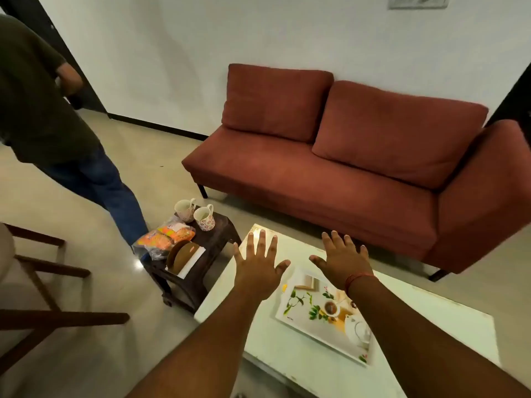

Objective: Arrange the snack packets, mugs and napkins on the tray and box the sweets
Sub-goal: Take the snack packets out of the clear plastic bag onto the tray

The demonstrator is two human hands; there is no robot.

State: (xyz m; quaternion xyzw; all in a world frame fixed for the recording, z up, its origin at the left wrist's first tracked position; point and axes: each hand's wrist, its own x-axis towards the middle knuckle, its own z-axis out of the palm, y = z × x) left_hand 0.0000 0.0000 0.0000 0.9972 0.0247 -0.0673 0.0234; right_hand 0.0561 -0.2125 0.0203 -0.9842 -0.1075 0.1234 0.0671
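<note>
Both arms reach forward, left hand and right hand spread flat, palms down, above the white table, holding nothing.

No text, brand, number or sign can be read anywhere in this view. The orange snack packets on the small dark side table carry white and coloured label patches, but the print on them is too blurred and small to make out. The mugs show only a tiny floral pattern, the tray on the white table only painted leaves and flowers, with no lettering.
</note>
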